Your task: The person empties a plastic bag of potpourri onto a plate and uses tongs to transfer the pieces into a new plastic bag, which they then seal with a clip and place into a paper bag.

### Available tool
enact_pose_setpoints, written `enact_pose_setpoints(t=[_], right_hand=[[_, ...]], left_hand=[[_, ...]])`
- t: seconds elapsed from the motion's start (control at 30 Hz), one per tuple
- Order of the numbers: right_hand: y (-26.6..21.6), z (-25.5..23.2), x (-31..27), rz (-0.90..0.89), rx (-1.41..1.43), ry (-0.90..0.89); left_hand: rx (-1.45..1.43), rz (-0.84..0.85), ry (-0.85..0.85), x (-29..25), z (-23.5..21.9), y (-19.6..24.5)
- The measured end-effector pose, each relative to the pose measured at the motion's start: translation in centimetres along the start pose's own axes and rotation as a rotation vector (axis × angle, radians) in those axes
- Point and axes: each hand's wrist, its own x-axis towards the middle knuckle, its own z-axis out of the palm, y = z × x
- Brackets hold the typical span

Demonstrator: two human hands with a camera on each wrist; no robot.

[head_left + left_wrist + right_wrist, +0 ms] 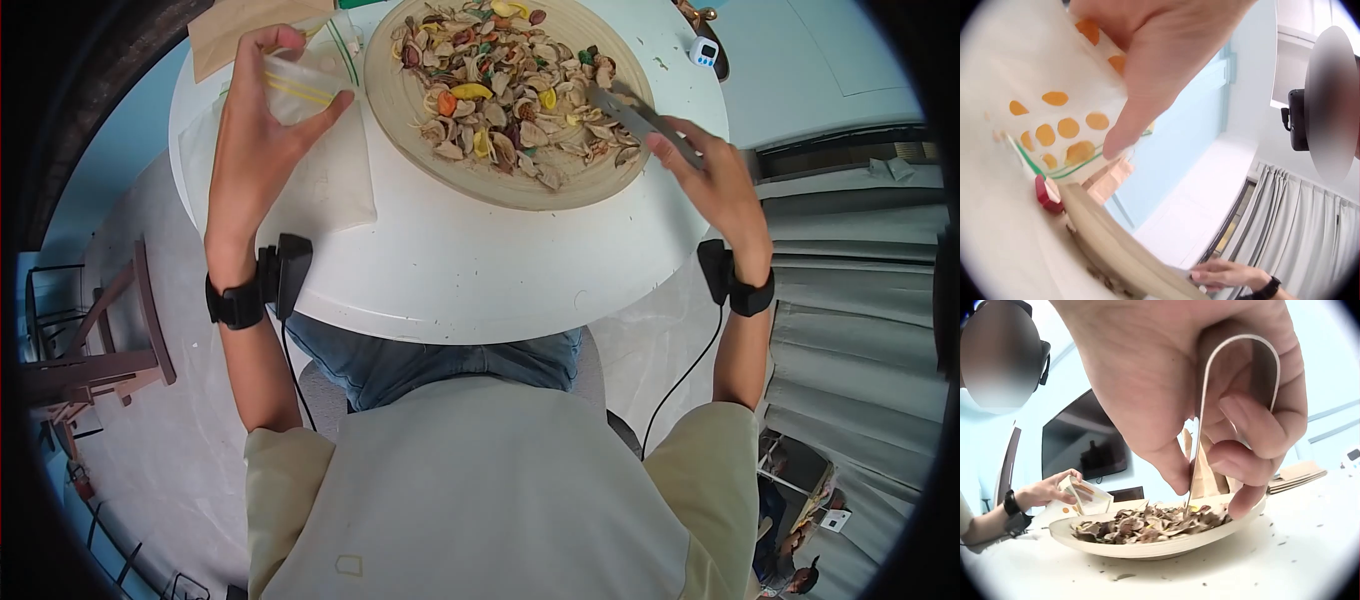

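My left hand (250, 150) holds a clear zip bag (335, 185) by its mouth, thumb and fingers spread wide at the yellow-striped seal. Orange dots show on the bag (1057, 99) in the left wrist view. With the fingers of my right hand (725, 185) I grip metal tongs (630, 115), a bent U-shaped strip in the right wrist view. The tongs' tips reach into dried potpourri (500, 100) of brown, yellow, red and green pieces. It lies heaped on a round wooden plate (450, 178), whose right rim is just beside the right hand.
Brown paper (225, 45) lies behind the bag at the far left of the white round table (450, 270). A small white timer (703, 52) stands at the far right. Small crumbs are scattered around the plate.
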Motion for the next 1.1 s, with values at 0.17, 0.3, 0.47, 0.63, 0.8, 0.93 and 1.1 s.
enact_pose_setpoints(t=[0.17,0.3,0.47,0.63,0.8,0.93,1.1], right_hand=[[-1.6,1.8,0.3,-0.076,0.283,-0.078],[-3.4,2.1,0.0,-0.101,0.296,-0.021],[-6.1,2.9,-1.9,-0.225,0.145,0.019],[-6.5,2.5,-1.8,-0.183,0.074,-0.039],[-6.3,3.8,-2.9,-0.335,0.079,0.124],[-5.5,4.6,-2.7,-0.341,-0.038,0.155],[-4.8,4.2,-3.4,-0.309,0.033,0.146]], left_hand=[[-0.041,0.032,-0.114,-0.3,0.5,-1.9],[-0.136,-0.137,-0.255,-1.5,-0.2,-0.6],[-0.169,-0.124,-0.248,-2.3,-0.3,0.3],[0.031,0.046,-0.166,-2.1,0.1,-0.9],[0.095,0.096,-0.140,-2.1,0.1,-0.4],[0.098,0.091,-0.182,-2.4,-0.2,0.4],[0.058,0.058,-0.204,-2.7,-0.4,0.1]])
